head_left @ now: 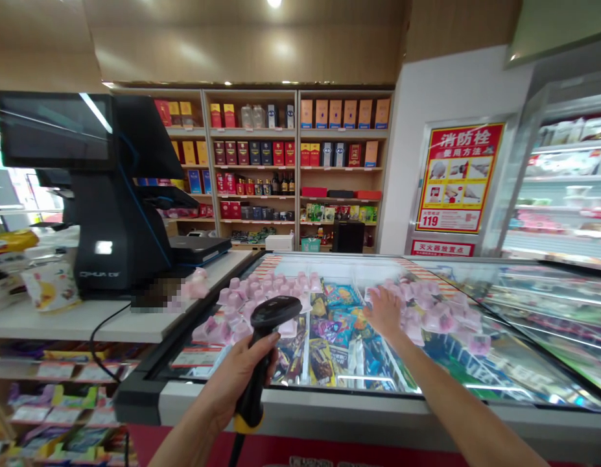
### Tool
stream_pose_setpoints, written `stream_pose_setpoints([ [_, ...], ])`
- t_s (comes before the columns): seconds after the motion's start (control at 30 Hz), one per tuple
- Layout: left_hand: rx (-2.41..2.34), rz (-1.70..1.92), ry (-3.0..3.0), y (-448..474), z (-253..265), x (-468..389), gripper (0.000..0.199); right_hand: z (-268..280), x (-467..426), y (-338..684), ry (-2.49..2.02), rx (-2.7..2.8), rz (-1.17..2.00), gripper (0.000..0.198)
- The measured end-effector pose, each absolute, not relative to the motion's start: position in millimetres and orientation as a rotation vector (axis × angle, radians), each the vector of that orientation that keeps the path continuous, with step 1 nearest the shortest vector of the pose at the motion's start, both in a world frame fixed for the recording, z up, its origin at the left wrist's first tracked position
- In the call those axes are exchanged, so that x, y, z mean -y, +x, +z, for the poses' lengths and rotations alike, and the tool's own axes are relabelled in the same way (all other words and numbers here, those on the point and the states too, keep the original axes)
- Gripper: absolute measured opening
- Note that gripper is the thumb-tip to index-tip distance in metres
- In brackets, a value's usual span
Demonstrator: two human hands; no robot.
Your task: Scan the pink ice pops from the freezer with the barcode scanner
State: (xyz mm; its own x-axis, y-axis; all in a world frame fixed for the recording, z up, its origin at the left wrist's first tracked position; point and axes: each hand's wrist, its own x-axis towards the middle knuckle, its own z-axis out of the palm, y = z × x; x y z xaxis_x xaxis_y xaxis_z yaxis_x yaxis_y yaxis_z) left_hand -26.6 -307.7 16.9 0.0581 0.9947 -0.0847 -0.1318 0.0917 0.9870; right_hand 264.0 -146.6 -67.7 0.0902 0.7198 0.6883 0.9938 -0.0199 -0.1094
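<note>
Gripping scanner (261,350), cord (236,449) cropped, pink containers (443,318) indistinct

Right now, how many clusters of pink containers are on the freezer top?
2: the left cluster, beyond the scanner in the left hand, and the right cluster, at the right hand. Parts may be hidden behind the scanner and hands.

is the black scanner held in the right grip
No, the black scanner is in the left grip, while the right grip is by the pink containers.
</note>
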Motion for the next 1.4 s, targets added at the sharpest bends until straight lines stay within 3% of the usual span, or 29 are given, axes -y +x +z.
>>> stream_pose_setpoints([
  [0.2,-1.130,1.173,1.062,-32,18,309,0.028,-60,125,159,-1.346,2.037,-0.140,0.041],
  [0.37,-1.164,1.154,1.080,-35,17,316,0.028,-69,109,117,-1.241,2.097,0.164,0.034],
  [0.47,-1.161,1.155,1.077,-31,17,318,0.028,-72,109,130,-1.196,1.845,0.403,0.024],
  [0.63,-1.099,1.133,1.106,-14,24,321,0.026,-64,122,177,-0.907,1.019,1.177,0.020],
  [0.77,-1.047,1.078,1.152,5,27,324,0.026,-56,136,207,-0.708,0.733,1.378,0.017],
  [0.97,-1.008,1.034,1.175,27,27,328,0.027,-58,148,233,-0.770,0.762,1.252,0.017],
  [1.03,-1.009,1.034,1.179,30,28,327,0.027,-60,151,239,-0.911,0.945,1.025,0.022],
  [1.2,-1.050,1.073,1.161,22,28,324,0.026,-68,159,252,-1.231,1.627,0.102,0.027],
  [1.4,-1.086,1.122,1.120,-9,22,322,0.028,-78,165,266,-1.544,1.801,-0.364,0.028],
])
